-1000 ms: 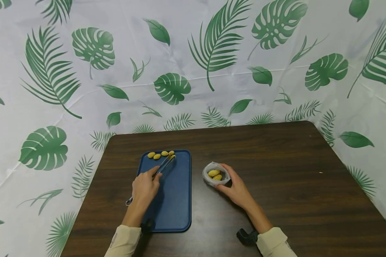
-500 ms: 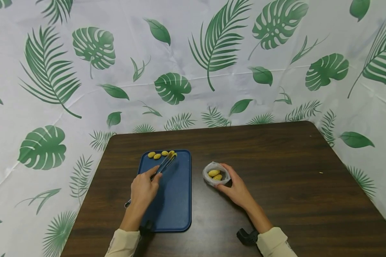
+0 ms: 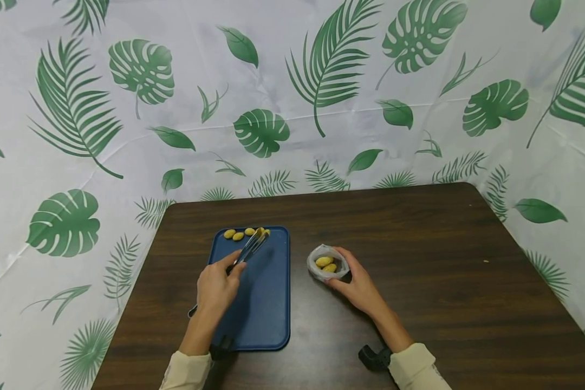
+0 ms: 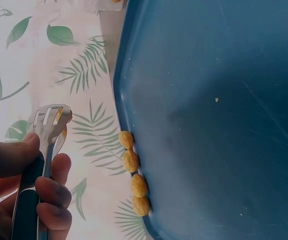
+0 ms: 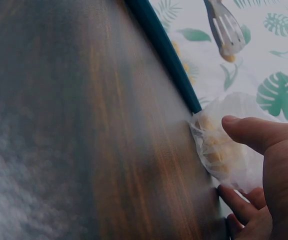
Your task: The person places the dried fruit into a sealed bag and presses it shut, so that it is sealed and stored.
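My left hand (image 3: pixel 218 286) grips a pair of metal tongs (image 3: pixel 251 247) over the far part of a blue tray (image 3: pixel 268 309). Between the slotted tips a yellowish oval piece (image 4: pixel 60 116), like a small nut or biscuit, is pinched; in the left wrist view it hangs apart from the tray. Several similar pieces (image 4: pixel 130 161) lie in a row along the tray's far edge. Right of the tray, my right hand (image 3: pixel 359 288) holds a clear plastic bag (image 3: pixel 312 272), thumb and fingers round its side. Its mouth stands wide, with two yellow pieces (image 3: pixel 324 262) visible inside.
Everything rests on a dark wood-grain table (image 3: pixel 419 260). A small yellow crumb (image 3: pixel 486 261) lies at its right side, and crumbs dot the tray. Behind stands a white cloth (image 3: pixel 283 65) printed with green leaves.
The tongs closed on a piece near the row's right end and have risen a little with it. My left hand shifted slightly left; my right hand and the bag stayed put.
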The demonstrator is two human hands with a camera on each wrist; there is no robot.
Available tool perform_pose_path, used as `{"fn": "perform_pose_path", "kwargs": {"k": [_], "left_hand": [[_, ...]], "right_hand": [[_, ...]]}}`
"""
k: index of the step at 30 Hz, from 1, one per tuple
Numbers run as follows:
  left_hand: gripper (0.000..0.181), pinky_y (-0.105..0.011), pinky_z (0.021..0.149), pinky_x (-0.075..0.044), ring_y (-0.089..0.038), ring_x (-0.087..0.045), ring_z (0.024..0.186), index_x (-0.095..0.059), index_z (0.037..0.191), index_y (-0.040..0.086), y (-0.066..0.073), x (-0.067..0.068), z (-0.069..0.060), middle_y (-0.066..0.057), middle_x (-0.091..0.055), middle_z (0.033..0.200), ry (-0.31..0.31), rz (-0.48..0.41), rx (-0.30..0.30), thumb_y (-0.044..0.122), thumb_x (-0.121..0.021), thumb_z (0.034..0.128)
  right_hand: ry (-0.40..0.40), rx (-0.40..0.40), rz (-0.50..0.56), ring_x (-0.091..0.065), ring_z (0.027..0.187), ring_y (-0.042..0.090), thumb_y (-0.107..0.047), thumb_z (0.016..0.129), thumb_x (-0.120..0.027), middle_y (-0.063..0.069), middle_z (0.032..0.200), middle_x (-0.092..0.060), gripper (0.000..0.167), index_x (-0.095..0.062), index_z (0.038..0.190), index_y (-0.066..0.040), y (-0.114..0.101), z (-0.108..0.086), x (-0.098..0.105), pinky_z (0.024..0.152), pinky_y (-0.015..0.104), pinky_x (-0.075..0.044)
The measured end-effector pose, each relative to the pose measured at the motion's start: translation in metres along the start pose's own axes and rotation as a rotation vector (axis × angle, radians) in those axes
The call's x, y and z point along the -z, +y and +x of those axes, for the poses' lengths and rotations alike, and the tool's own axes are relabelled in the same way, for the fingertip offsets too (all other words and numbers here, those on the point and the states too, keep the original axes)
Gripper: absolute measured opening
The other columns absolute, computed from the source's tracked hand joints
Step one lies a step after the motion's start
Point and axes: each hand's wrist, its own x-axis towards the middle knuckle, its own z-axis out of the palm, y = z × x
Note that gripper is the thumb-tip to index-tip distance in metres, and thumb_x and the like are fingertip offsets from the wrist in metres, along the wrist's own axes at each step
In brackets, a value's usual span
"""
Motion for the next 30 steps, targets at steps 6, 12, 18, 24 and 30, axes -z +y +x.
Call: {"fn": "perform_pose_path", "kwargs": {"k": [6, 12, 18, 24, 30], "left_hand": [[0.038, -0.031, 0.054, -0.032, -0.015, -0.039, 0.049, -0.07, 0.136, 0.016, 0.004, 0.001, -0.002, -0.006, -0.066, 0.072, 0.004, -0.015, -0.012, 0.025, -0.07, 0.099], [0.037, -0.03, 0.054, -0.032, -0.014, -0.039, 0.05, -0.071, 0.134, 0.015, 0.007, 0.001, -0.005, -0.003, -0.06, 0.067, 0.008, -0.023, -0.031, 0.024, -0.071, 0.0986], [0.037, -0.028, 0.052, -0.031, -0.011, -0.037, 0.047, -0.071, 0.134, 0.015, 0.012, -0.001, -0.007, 0.0, -0.053, 0.061, 0.0, -0.017, -0.044, 0.024, -0.071, 0.0982], [0.035, -0.025, 0.05, -0.03, -0.009, -0.038, 0.048, -0.073, 0.131, 0.015, 0.015, -0.004, -0.009, 0.001, -0.056, 0.063, 0.016, -0.022, -0.076, 0.023, -0.073, 0.0966], [0.035, -0.025, 0.048, -0.029, -0.01, -0.037, 0.047, -0.073, 0.131, 0.016, 0.018, -0.004, -0.011, 0.002, -0.054, 0.061, 0.01, -0.033, -0.083, 0.025, -0.073, 0.0967]], "right_hand": [[0.007, 0.015, 0.008, -0.052, 0.138, 0.032, -0.022, 0.086, -0.084, 0.007, 0.149, -0.056, 0.077, -0.046, 0.153, -0.024, 0.001, 0.001, 0.001, 0.112, 0.061, -0.038], [0.001, 0.008, 0.005, -0.051, 0.138, 0.032, -0.023, 0.087, -0.084, 0.007, 0.15, -0.055, 0.077, -0.045, 0.153, -0.025, 0.001, 0.001, 0.001, 0.112, 0.061, -0.038], [-0.005, 0.004, 0.009, -0.051, 0.139, 0.034, -0.024, 0.088, -0.083, 0.008, 0.15, -0.054, 0.076, -0.044, 0.154, -0.024, -0.001, 0.0, 0.001, 0.112, 0.062, -0.038], [0.0, 0.006, 0.004, -0.05, 0.14, 0.033, -0.023, 0.088, -0.083, 0.008, 0.151, -0.054, 0.077, -0.044, 0.154, -0.024, 0.0, 0.0, 0.0, 0.112, 0.062, -0.038], [0.005, 0.002, -0.001, -0.051, 0.14, 0.032, -0.023, 0.087, -0.084, 0.008, 0.15, -0.055, 0.078, -0.045, 0.154, -0.024, 0.001, 0.0, -0.001, 0.113, 0.061, -0.037]]}}
